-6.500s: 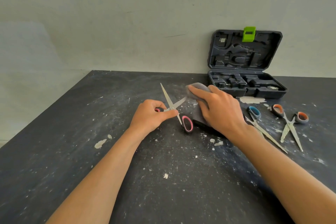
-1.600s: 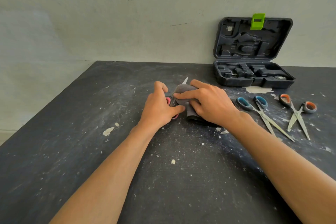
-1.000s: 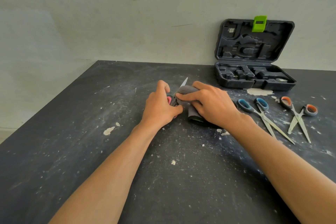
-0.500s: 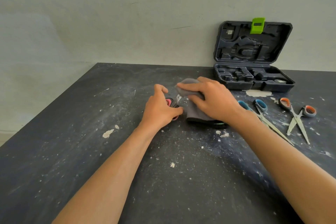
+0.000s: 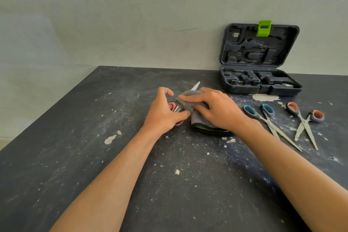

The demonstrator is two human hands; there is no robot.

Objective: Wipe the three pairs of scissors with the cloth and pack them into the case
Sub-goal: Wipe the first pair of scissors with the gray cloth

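My left hand [image 5: 163,114] grips the pink-handled scissors [image 5: 172,106] by their handles at the middle of the table. The grey cloth [image 5: 197,118] is wrapped over their blades, and my right hand [image 5: 216,110] pinches it there. Only the blade tip [image 5: 195,86] sticks out beyond the cloth. The blue-handled scissors [image 5: 263,117] lie to the right of my right hand. The orange-handled scissors [image 5: 305,120] lie further right, blades slightly apart. The dark case [image 5: 261,84] stands open at the back right, its lid leaning on the wall.
The black table [image 5: 94,137] is dusty, with white paint flecks and a pale patch [image 5: 265,97] in front of the case. A green latch [image 5: 264,27] sits on top of the case lid. The table's left edge runs diagonally; a wall stands behind.
My right hand slid the cloth back along the blades towards the handles, so the blade tip shows again. My left hand stayed on the pink handles. The other two scissors did not move.
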